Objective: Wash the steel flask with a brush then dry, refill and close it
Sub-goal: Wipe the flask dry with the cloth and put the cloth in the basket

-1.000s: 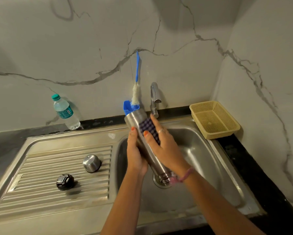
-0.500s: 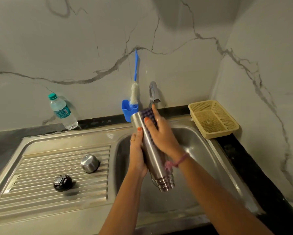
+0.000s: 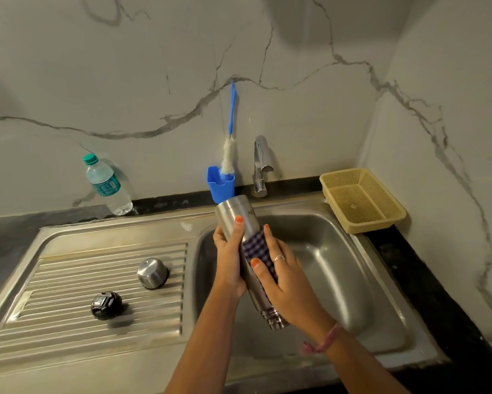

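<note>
My left hand (image 3: 230,263) fingers are wrapped around the steel flask (image 3: 249,251), held tilted over the sink (image 3: 324,251), open mouth pointing down toward me. Right hand (image 3: 288,282) fingers are clamped on a checked cloth (image 3: 257,247), pressing it to the flask's side. Left of my fingers on the drainboard: steel cup (image 3: 152,273), black lid (image 3: 106,305). Beyond my fingers: brush (image 3: 229,155) upright in blue holder (image 3: 220,187), tap (image 3: 261,166). Water bottle (image 3: 106,184) far left on the counter (image 3: 11,223), basket (image 3: 362,199) to the right.
</note>
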{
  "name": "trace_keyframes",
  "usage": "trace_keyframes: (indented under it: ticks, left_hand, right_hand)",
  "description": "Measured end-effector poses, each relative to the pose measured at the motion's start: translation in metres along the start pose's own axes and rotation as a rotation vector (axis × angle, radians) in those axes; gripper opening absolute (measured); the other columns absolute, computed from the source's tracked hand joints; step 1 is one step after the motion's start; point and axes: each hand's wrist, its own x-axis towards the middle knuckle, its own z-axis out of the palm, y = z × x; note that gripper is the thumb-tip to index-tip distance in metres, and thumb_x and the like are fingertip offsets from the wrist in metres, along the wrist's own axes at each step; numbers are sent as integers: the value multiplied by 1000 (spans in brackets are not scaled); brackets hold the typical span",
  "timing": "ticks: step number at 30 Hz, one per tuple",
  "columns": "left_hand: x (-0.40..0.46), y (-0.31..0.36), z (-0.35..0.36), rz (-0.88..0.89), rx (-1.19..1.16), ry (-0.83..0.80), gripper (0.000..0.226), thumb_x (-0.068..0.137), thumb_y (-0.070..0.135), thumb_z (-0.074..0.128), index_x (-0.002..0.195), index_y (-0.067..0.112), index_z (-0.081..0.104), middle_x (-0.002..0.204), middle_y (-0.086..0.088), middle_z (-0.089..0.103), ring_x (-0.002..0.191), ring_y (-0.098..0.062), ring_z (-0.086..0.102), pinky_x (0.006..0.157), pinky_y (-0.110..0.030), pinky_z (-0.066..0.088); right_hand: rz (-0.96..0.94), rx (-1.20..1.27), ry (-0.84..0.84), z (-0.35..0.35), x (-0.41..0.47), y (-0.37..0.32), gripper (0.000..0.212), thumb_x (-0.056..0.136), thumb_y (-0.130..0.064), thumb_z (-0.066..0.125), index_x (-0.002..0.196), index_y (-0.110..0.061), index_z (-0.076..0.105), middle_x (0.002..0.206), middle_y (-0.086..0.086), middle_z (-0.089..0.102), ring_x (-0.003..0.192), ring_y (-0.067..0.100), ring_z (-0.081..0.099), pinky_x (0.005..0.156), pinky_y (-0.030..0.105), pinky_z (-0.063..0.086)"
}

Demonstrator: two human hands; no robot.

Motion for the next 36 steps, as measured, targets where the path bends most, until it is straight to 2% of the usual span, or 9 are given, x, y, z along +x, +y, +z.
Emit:
trace_keyframes:
  ticks: [4,6,9,13,17,20,24,32,36]
  left_hand:
    - [4,4,-3,-8,-106,-43,84,68,63,77,132,18,49,117,-21,66,96,-31,69,88,-49,58]
    - [5,14,-5,31,-117,-25,67,77,64,65,125,18,55,102,-14,70,84,-23,70,79,-42,59]
    - [7,22,-5,34,-129,14,60,84,64,57,124,20,56,98,-12,70,82,-21,70,77,-39,58]
    - [-2,17,-1,-37,-163,-11,70,84,69,53,129,15,58,102,-15,71,89,-26,70,84,-41,57]
    - [-12,11,4,-36,-86,-118,56,93,62,47,118,18,69,107,-15,74,91,-27,73,83,-42,57]
    - [-15,12,7,-15,-20,-150,50,91,59,51,121,23,67,113,-14,73,100,-29,70,90,-45,56]
    - [-17,11,2,17,-107,-189,43,87,57,56,115,27,69,112,-13,73,97,-28,70,89,-46,55]
    - [-8,24,-12,33,-264,45,69,85,61,59,134,14,52,105,-14,67,91,-25,69,77,-38,57]
    - [-11,21,-12,-5,-215,17,73,82,64,58,135,14,51,112,-17,66,96,-28,68,80,-40,57]
  right_hand:
    - [-6,-21,-3,-7,-20,-1,63,90,-66,24,143,-56,-9,150,-16,20,127,6,31,104,23,31]
    - [-10,-25,-14,-8,-32,-3,63,90,-67,24,144,-55,-6,149,-19,21,125,4,30,104,20,28]
    - [-3,-20,-26,-7,-36,-5,65,88,-68,24,144,-55,-5,147,-21,23,124,3,31,104,21,30]
    - [-3,58,-20,-12,-2,-16,65,86,-69,28,143,-56,-2,145,-11,29,128,9,35,109,33,35]
    - [93,127,-4,-17,64,-26,71,86,-70,30,148,-47,2,140,7,42,125,27,46,105,48,40]
    - [117,152,8,-19,92,-34,67,94,-60,34,151,-35,9,139,11,46,122,27,50,103,48,42]
    - [53,21,65,-9,85,-44,61,96,-56,33,149,-44,6,145,3,39,129,28,41,107,47,36]
    - [-88,-177,32,-1,-15,-27,65,90,-67,27,147,-50,2,148,-8,29,125,17,38,103,33,39]
    - [-53,-147,54,1,-24,-24,66,87,-71,21,146,-51,-2,147,-7,30,126,15,37,104,33,38]
